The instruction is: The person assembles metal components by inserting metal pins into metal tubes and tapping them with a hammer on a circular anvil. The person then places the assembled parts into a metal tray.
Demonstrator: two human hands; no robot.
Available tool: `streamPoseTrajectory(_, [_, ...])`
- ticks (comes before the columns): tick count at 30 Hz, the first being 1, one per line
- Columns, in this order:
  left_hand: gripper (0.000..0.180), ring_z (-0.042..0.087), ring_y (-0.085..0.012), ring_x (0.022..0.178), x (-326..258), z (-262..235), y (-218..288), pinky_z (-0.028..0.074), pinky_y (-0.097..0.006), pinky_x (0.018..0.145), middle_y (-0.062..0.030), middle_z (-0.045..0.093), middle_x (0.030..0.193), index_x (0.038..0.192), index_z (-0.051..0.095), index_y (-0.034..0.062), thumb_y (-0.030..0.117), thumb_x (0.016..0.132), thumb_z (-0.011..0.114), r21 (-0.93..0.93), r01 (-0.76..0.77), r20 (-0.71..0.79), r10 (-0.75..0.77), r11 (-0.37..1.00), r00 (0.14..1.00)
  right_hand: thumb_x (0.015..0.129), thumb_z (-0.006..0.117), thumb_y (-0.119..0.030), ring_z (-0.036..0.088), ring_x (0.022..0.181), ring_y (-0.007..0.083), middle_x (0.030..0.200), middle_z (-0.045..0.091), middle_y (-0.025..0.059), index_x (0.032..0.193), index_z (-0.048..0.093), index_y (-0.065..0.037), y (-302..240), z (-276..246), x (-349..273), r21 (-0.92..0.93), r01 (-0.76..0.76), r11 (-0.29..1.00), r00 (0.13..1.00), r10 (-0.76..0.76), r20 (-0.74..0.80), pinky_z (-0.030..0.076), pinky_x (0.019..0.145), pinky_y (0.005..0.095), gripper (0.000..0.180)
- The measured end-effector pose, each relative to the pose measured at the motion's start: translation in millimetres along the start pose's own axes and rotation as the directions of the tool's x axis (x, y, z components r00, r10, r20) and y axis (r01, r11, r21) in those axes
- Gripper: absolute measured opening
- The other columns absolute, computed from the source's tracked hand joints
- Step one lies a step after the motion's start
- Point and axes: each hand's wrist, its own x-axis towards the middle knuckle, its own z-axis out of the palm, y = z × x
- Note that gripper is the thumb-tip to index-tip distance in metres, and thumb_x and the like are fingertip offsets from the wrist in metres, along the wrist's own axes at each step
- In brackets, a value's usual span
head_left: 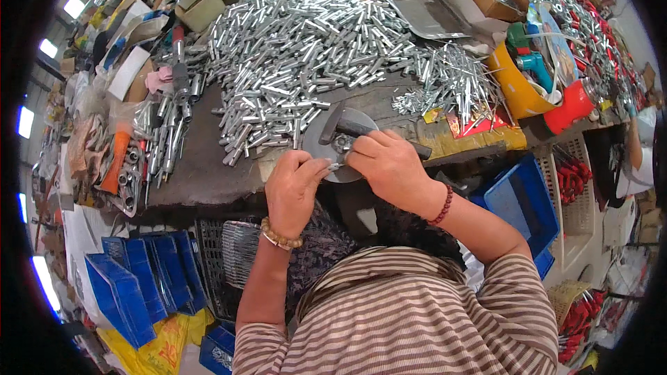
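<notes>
Over a round grey metal disc [317, 140] at the front edge of the bench, my two hands meet. The fingers of my left hand [289, 191] are pinched on a small silvery metal part [335, 166]. From the other side my right hand [393, 168] closes its thumb and fingertips at the same part, whose exact shape is mostly hidden. A hammer [351, 126] lies across the disc, its dark handle passing under my right hand. A big heap of short silvery metal tubes [299, 48] spreads just beyond the disc.
Thin metal rods [462, 80] are piled to the right, near a yellow container [517, 83] and a red bottle [570, 106]. A metal tray [424, 10] lies behind. Sockets and tools [165, 132] crowd the left. Blue bins [125, 292] stand below left; another blue bin [524, 201] is below right.
</notes>
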Motion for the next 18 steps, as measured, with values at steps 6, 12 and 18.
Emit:
streamPoseTrajectory(6, [0.021,0.063,-0.0300,0.082,-5,3,-3,0.051,-0.039,0.070,-0.0094,0.061,0.091,0.103,0.078,0.0094,0.007,0.083,0.083,0.001,-0.012,-0.035,0.012,1.000,0.999,0.080,0.070,-0.011,0.064,0.093,0.0227,0.094,0.061,0.0023,0.095,0.073,-0.011,0,0,-2,-0.027,-0.004,1.000,1.000,0.005,0.004,0.051,0.082,0.0368,0.016])
streamPoseTrajectory(12, [0.023,0.064,-0.0300,0.084,-8,4,-4,0.052,-0.040,0.071,-0.0093,0.062,0.094,0.103,0.078,0.0095,0.006,0.082,0.084,-0.020,0.002,-0.060,-0.003,1.000,0.998,0.081,0.078,-0.009,0.068,0.089,0.0308,0.088,0.065,0.0082,0.090,0.073,-0.009,51,-48,-13,-0.167,-0.399,0.902,0.913,0.374,-0.165,0.056,0.077,0.0438,0.011])
streamPoseTrajectory(18, [0.022,0.062,-0.0256,0.084,-7,4,-4,0.051,-0.034,0.072,-0.0097,0.061,0.095,0.105,0.078,0.0047,-0.002,0.085,0.080,-0.029,-0.024,-0.056,0.022,0.999,0.998,0.079,0.077,-0.009,0.067,0.092,0.0298,0.088,0.063,0.0072,0.082,0.071,-0.009,59,-52,-20,-0.235,-0.397,0.887,0.917,0.390,-0.079,0.056,0.078,0.0426,0.007])
